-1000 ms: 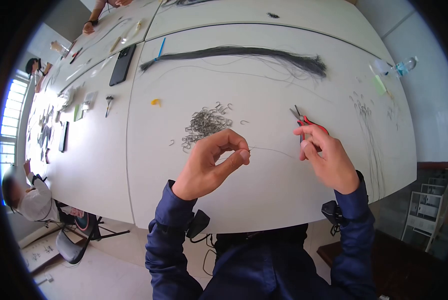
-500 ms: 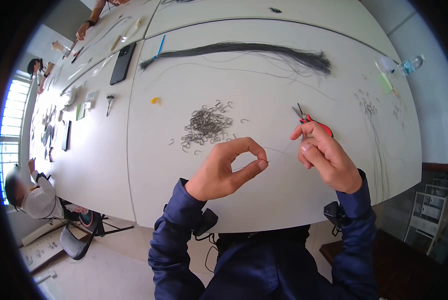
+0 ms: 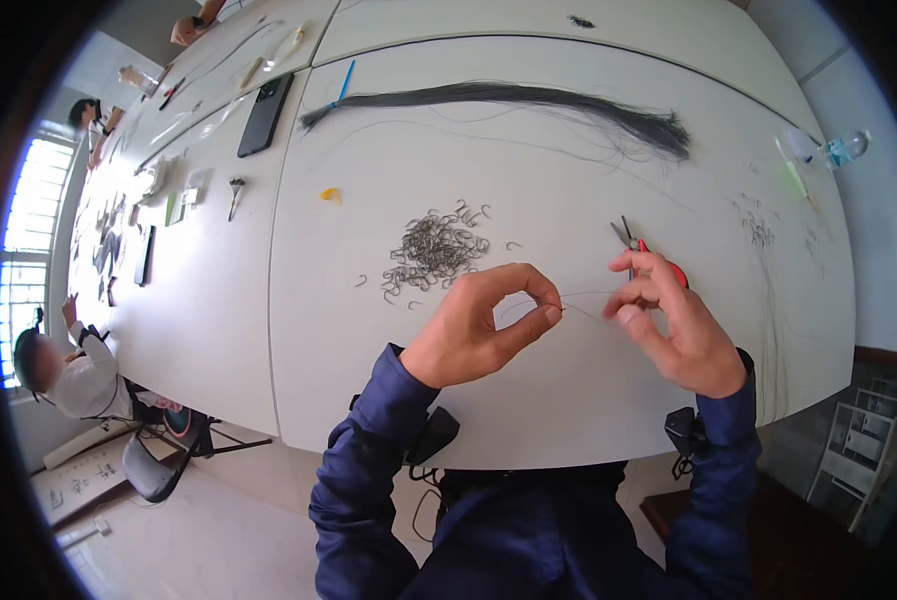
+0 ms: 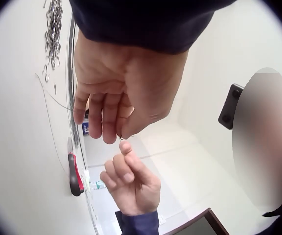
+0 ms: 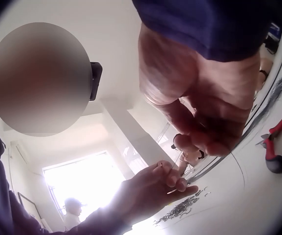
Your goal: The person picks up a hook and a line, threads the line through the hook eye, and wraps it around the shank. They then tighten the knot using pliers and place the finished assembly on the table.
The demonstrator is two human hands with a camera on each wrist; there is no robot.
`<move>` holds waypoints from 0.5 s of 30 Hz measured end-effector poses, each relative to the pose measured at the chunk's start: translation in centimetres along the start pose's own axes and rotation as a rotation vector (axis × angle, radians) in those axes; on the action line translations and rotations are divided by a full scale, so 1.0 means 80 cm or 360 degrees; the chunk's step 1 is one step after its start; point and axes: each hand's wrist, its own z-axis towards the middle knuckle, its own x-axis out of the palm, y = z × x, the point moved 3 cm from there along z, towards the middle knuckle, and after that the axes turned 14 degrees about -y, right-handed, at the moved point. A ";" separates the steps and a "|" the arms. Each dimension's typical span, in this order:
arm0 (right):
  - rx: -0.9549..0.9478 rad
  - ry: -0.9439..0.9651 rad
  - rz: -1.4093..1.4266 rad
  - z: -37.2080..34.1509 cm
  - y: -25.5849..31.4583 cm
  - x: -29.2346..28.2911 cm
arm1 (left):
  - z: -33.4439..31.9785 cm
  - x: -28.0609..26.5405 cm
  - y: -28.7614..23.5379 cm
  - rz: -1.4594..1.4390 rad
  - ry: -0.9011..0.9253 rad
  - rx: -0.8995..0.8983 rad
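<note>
In the head view, my left hand (image 3: 488,328) pinches a tiny dark hook (image 3: 562,308) between thumb and index finger, above the table. A thin line (image 3: 593,293) stretches from near these fingertips to my right hand (image 3: 690,330), whose bent thumb and fingers hold it; the exact grip is blurred. The left wrist view has the hook's tip (image 4: 122,139) poking out by the left thumb, close to the right hand (image 4: 137,191). Behind the left hand lies a heap of small hooks (image 3: 438,248). Red-handled pliers (image 3: 677,274) lie partly hidden behind the right fingers.
A long bundle of dark line (image 3: 498,94) lies across the table's far part. Lines with hooks (image 3: 758,232) and a bottle (image 3: 845,149) are at the right. A yellow piece (image 3: 330,195) and a black phone (image 3: 266,115) are at the left.
The right fingers have drawn in toward the left fingertips, and the thumb has shifted. The left hand keeps its pinch on the hook and has moved right. The head view has shifted slightly.
</note>
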 end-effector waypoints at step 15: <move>0.0243 -0.0120 0.0274 0.027 -0.021 0.070 | 0.004 -0.008 0.023 0.0134 -0.0204 0.0037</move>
